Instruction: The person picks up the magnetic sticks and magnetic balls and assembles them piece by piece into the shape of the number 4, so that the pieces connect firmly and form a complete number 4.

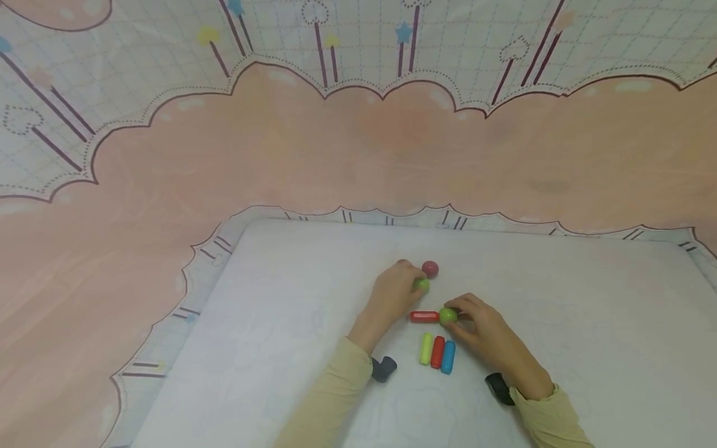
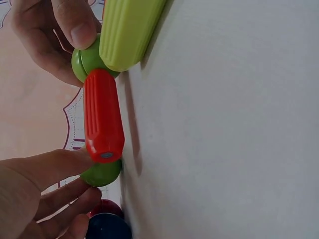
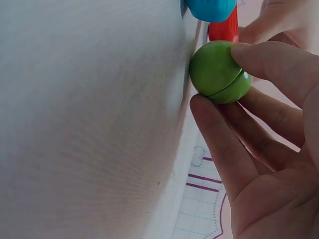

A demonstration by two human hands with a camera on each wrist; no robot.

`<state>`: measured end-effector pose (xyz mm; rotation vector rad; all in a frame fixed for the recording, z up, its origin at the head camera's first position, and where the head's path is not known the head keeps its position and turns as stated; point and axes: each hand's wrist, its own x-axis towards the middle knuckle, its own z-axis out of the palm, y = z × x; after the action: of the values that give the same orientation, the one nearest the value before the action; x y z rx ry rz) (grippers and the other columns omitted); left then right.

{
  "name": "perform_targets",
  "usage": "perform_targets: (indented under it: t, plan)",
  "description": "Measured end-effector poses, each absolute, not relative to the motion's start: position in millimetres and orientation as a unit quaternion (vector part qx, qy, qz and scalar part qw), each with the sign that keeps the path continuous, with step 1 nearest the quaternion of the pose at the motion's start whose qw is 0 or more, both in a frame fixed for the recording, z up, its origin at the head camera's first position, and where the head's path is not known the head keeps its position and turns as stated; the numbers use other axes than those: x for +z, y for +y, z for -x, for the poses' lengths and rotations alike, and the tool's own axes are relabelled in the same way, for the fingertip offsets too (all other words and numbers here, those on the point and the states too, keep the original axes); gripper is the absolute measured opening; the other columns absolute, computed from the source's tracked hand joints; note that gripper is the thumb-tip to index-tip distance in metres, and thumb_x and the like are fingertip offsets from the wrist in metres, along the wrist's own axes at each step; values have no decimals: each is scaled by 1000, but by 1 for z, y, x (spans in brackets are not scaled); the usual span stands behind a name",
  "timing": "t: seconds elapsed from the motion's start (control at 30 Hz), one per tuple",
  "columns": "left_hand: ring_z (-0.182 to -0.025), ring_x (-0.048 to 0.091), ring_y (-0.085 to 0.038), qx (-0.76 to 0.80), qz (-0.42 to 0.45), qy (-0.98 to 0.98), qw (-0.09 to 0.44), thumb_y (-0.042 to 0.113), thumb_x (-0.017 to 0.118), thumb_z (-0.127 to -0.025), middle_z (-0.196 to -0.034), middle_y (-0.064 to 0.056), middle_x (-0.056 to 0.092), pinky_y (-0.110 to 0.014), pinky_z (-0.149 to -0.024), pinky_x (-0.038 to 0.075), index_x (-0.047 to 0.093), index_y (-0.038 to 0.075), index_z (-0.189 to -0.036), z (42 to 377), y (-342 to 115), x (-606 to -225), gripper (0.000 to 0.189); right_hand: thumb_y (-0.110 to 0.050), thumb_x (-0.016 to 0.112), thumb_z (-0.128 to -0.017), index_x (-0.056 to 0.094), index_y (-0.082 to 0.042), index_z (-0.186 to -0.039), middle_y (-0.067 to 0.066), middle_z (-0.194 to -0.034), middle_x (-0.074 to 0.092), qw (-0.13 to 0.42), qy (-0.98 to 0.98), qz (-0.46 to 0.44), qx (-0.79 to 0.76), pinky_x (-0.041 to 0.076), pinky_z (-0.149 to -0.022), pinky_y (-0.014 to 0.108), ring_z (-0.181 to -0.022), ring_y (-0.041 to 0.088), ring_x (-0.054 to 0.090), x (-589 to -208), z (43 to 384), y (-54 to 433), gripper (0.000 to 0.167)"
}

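My right hand (image 1: 484, 326) pinches a glossy green ball (image 3: 219, 72) between thumb and fingers. The ball meets one end of a red ribbed rod (image 1: 424, 317) lying to its left; the rod's free end shows a small grey metal disc in the left wrist view. Just beyond that rod, my left hand (image 1: 392, 289) holds a second green ball (image 1: 422, 285), with thumb and fingers about it. A dark red ball (image 1: 430, 269) sits right behind this ball, and another reddish ball (image 1: 403, 262) is mostly hidden by the left hand. In the left wrist view a dark blue ball (image 2: 107, 227) lies near the left fingers.
Between the forearms, a yellow-green rod (image 1: 427, 348), a red rod (image 1: 438, 352) and a blue rod (image 1: 448, 356) lie side by side on the white table (image 1: 269, 311). Dark wrist devices hang under both wrists. A patterned peach cloth (image 1: 336, 155) surrounds the table top.
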<state>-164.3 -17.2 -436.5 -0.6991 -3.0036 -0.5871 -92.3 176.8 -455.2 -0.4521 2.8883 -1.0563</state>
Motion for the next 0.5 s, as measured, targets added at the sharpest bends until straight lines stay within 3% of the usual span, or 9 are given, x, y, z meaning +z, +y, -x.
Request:
perform_targets:
  t: [0.5]
  plan:
    - [-88, 59, -11, -191, 226, -955, 17, 23, 75, -88, -99, 2, 66, -22, -89, 53, 72, 15, -115, 162, -19, -438, 27, -15, 76, -87, 67, -8, -114, 1, -107, 64, 8, 928, 149, -343, 56, -90, 42, -99, 20, 67, -455, 92, 176, 29]
